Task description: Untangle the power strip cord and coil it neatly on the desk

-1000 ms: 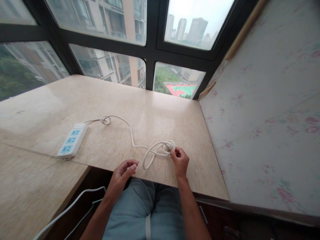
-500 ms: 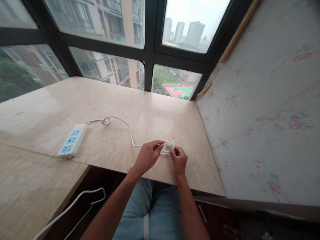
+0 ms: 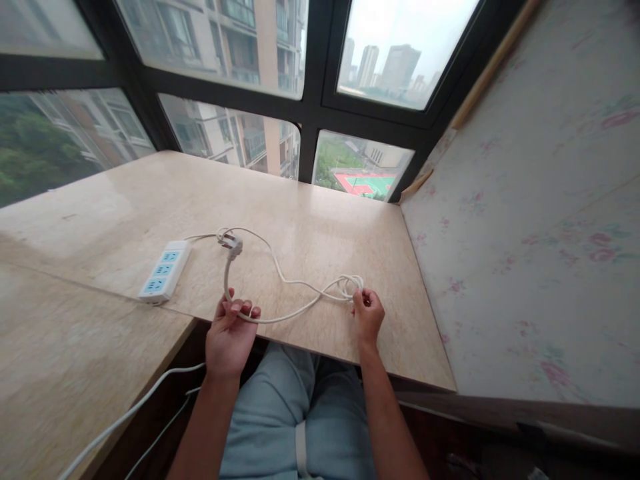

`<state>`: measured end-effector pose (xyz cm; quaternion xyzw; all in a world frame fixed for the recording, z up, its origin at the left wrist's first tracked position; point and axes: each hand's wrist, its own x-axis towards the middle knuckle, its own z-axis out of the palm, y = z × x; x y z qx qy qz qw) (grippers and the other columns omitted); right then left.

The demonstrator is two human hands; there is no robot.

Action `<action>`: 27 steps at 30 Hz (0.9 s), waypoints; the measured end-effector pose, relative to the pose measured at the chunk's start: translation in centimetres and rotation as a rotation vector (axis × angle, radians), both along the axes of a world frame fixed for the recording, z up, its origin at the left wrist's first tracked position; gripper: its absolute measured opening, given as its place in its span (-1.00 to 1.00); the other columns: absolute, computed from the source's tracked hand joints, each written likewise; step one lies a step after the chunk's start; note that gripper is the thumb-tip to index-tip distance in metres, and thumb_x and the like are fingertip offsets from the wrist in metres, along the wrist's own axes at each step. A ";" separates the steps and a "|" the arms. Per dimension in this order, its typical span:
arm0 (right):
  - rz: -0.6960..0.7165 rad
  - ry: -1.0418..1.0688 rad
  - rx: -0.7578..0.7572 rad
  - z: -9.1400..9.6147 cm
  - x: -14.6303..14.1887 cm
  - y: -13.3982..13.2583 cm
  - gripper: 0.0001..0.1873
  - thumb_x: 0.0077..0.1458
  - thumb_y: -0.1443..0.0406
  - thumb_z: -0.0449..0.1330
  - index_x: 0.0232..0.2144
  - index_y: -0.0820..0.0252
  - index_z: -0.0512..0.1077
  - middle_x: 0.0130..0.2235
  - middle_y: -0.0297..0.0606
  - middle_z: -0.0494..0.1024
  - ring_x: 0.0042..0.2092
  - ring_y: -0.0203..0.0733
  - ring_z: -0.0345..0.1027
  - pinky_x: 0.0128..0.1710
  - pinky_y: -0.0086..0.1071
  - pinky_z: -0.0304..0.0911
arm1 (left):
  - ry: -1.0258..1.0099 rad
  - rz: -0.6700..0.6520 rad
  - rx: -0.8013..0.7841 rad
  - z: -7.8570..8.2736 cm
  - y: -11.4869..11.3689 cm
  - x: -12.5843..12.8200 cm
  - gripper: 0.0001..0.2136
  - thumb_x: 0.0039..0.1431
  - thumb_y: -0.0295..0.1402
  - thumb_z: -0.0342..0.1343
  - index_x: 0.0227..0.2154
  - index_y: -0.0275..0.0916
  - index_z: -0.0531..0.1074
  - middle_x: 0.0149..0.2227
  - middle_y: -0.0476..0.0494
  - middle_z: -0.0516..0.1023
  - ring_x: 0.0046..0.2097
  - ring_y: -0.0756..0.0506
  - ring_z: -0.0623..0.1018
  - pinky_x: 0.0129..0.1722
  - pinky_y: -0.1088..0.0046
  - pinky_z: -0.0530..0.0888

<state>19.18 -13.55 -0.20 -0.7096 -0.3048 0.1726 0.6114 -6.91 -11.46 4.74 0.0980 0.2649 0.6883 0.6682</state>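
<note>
My left hand (image 3: 234,333), palm up, has its fingers closed around a white power cord (image 3: 280,321) near its plug end. The plug (image 3: 232,245) stands up from that grip, its prongs pointing left, over the cord's small loop on the counter. My right hand (image 3: 369,313) pinches the coiled part of the same cord (image 3: 345,287), which lies in a few loose loops. From the coil the cord runs back left to a white power strip (image 3: 166,272) with blue socket faces, lying face up on the counter.
The beige stone counter (image 3: 310,227) ends at its front edge before my legs (image 3: 300,413). Dark-framed windows (image 3: 310,120) rise behind it, and a floral papered wall (image 3: 500,253) bounds the right. Another white cable (image 3: 135,410) hangs at the lower left.
My left hand has moved left and towards me, drawing the plug end out of the coil. My right hand stays at the coil. The view has shifted slightly left.
</note>
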 end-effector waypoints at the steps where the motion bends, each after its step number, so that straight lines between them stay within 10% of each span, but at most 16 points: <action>1: -0.010 0.012 0.008 0.0 0.0 0.0 -0.64 0.02 0.03 0.19 -0.38 0.25 0.42 -0.55 -0.40 0.37 -0.59 -0.30 0.21 -0.61 -0.44 0.15 | -0.026 -0.016 -0.021 -0.1 0.1 0.2 -0.81 -0.04 -0.53 0.29 -0.31 -0.21 0.52 -0.54 0.09 0.38 -0.41 0.03 0.44 -0.38 0.46 0.41; 17: -0.002 0.063 0.283 0.5 -0.5 -0.3 -0.66 0.18 0.02 0.07 -0.28 0.20 0.28 -0.54 -0.45 0.35 -0.52 -0.31 0.28 -0.45 -0.42 0.22 | -0.042 -0.146 -0.300 -2.7 -0.7 5.0 -0.83 0.03 -0.65 0.02 -0.47 -0.25 0.36 -0.61 0.12 0.21 -0.66 0.14 0.20 -0.54 0.56 0.22; 27: 0.014 0.100 0.364 0.6 -0.6 -0.7 -0.68 0.16 0.04 0.10 -0.33 0.18 0.26 -0.54 -0.49 0.28 -0.56 -0.37 0.22 -0.50 -0.46 0.16 | 0.390 -0.178 -0.232 -2.7 4.5 11.6 -0.86 0.08 -0.59 0.04 -0.33 -0.24 0.36 -0.38 -0.05 0.44 -0.33 0.06 0.51 -0.26 0.52 0.41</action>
